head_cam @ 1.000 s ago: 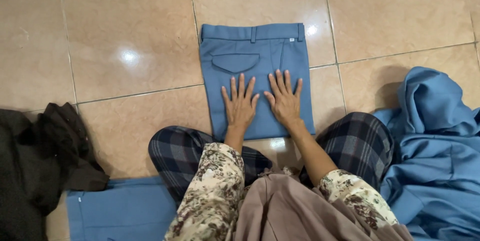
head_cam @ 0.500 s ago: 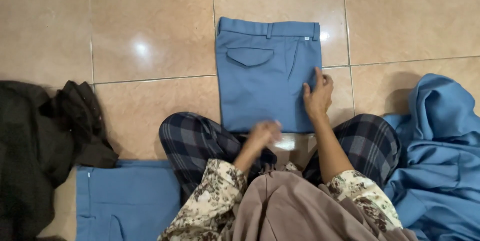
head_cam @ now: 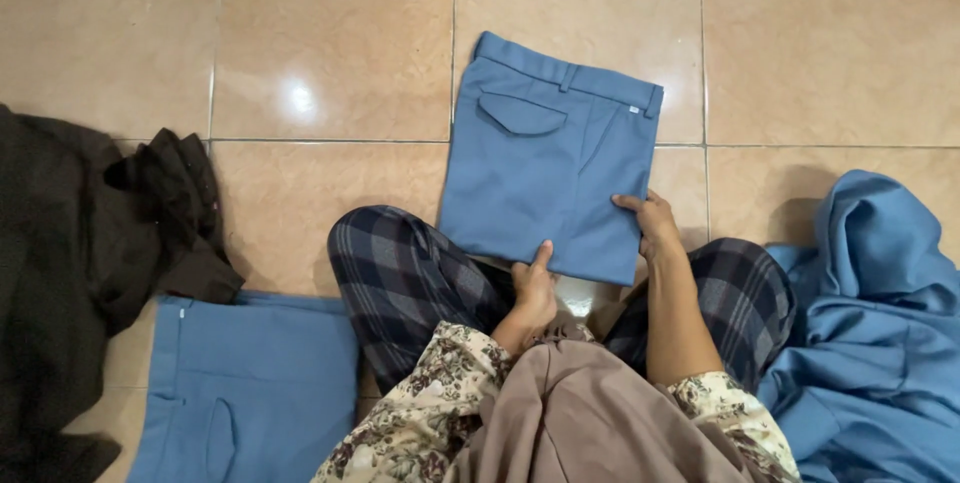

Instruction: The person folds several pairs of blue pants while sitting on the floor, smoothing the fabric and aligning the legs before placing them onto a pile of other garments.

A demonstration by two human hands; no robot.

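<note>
- The folded trousers (head_cam: 545, 168) lie on the tiled floor (head_cam: 330, 43) just ahead of your knees, tilted a little, the waistband on the far edge and a flap pocket showing near it.
- Your left hand (head_cam: 533, 286) grips the near edge of the folded trousers, thumb on top of the cloth and the fingers tucked under it.
- Your right hand (head_cam: 652, 224) clamps the near right corner the same way, thumb on top, fingers beneath.
- The two hands are apart, one at the middle of the near edge, one at its right end.
- You sit cross-legged in plaid pants (head_cam: 415, 278), floral sleeves on both arms and a tan cloth (head_cam: 590, 413) hanging down in front of you.
- To your left, a second pair of blue trousers (head_cam: 245, 383) lies flat on the floor, touching your left knee.
- Further left, a dark heap (head_cam: 90, 243) of clothing overlaps the far corner of that second pair.
- To your right, a crumpled blue pile (head_cam: 870, 323) sits against your right knee, well apart from the folded trousers.
</note>
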